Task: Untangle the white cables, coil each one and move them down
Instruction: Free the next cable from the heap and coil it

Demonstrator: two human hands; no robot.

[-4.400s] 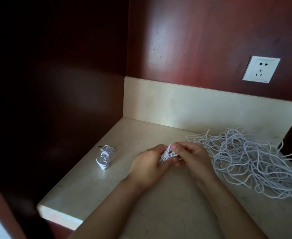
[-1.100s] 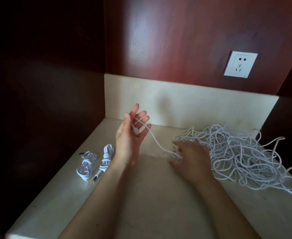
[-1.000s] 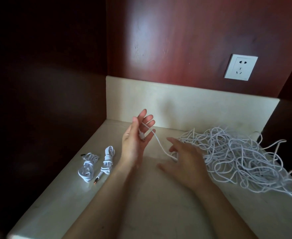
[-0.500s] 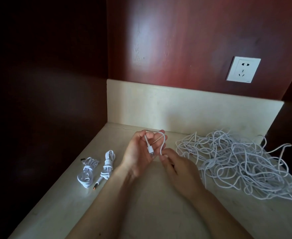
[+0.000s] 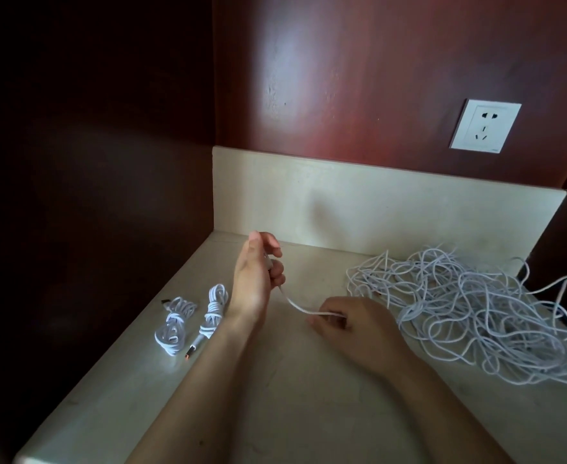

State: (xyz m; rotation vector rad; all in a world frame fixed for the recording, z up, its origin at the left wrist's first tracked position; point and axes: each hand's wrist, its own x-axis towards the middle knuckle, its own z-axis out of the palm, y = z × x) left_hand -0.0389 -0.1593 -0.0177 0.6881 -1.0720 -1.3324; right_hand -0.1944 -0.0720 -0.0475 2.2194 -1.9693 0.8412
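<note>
The pale cream stone-like counter [image 5: 308, 413] is smooth with a dull sheen; its upright cream back strip [image 5: 375, 202] looks the same. The reddish-brown wooden wall panel [image 5: 342, 78] behind is polished and glossy. The square white wall socket [image 5: 485, 126] is smooth plastic. The tangled heap of thin white cables [image 5: 476, 309] by the counter's right edge, and the loose white cable strand [image 5: 295, 307], look matt and plastic-sheathed.

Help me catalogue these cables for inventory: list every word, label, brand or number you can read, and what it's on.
No text is readable.
Wall socket: tiny mark at its lower right corner, too small to read.
Coiled cables and tangled cables: no print visible.
</note>
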